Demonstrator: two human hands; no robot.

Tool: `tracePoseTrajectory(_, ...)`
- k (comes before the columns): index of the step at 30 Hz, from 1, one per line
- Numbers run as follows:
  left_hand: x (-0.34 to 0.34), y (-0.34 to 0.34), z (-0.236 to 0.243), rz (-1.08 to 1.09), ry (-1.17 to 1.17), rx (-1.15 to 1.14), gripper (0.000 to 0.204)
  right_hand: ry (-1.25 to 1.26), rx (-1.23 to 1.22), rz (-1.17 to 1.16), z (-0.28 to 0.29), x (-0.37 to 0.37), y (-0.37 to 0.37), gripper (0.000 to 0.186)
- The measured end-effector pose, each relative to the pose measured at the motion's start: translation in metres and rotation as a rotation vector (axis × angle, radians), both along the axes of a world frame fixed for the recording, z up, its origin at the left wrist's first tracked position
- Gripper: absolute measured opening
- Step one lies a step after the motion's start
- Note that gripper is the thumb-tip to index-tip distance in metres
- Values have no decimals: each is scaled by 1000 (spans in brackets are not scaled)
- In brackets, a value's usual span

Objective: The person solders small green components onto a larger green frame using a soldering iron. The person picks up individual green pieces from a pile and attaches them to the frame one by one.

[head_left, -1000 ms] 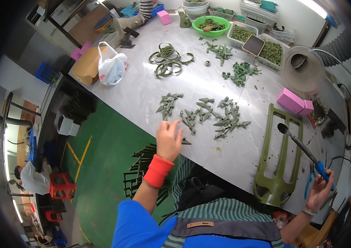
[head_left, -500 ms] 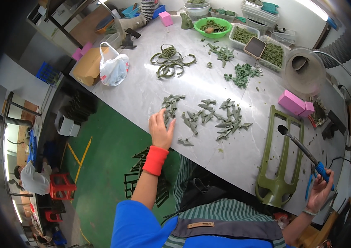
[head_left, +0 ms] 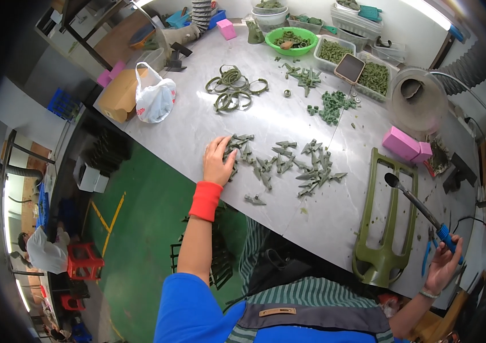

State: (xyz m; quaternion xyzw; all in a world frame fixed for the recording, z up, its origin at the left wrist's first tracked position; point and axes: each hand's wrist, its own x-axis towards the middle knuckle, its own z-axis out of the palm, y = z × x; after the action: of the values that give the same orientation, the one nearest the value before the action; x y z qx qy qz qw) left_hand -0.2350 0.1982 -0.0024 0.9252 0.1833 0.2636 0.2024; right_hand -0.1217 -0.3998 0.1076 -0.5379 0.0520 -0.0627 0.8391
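My left hand [head_left: 218,162], with a red wristband [head_left: 206,200], lies on the table at the left edge of the scattered small grey-green pointed pieces [head_left: 317,171]. Its fingers are stretched out, the thumb apart, and the fingertips touch the leftmost pieces [head_left: 243,140]. What lies under the palm is hidden. At the lower right, my right hand [head_left: 442,267] is closed round the blue handle of a long tool [head_left: 421,209] with a dark spoon-shaped tip. That tip hangs over an olive-green slotted frame [head_left: 364,240] lying near the table's right side.
Beyond the pieces lie green rings [head_left: 231,91] and small dark green parts [head_left: 334,107]. Tubs, a bright green basin [head_left: 311,48] and a phone [head_left: 350,68] stand at the back. Pink blocks [head_left: 401,144] are on the right, a white bag [head_left: 156,100] on the left.
My left hand has shifted slightly up and left along the edge of the pieces. The whole view has moved a little. My right hand keeps its hold on the tool.
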Motion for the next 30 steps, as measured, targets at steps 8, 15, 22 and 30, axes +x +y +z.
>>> tracePoseTrajectory(8, 15, -10, -5, -144, 166, 34, 57, 73, -31, -54, 9, -5, 16, 24)
tracePoseTrajectory(15, 25, -52, 8, -230, 153, 26, 65, 61, -20, -60, 16, -10, 20, 24)
tracePoseTrajectory(22, 50, -96, 11, -428, 143, -86, 63, 60, -11, -114, 16, -9, 19, 24)
tracePoseTrajectory(30, 108, -56, 15, -362, -39, -111, 42, 102, -24, -146, 17, -11, 16, 25)
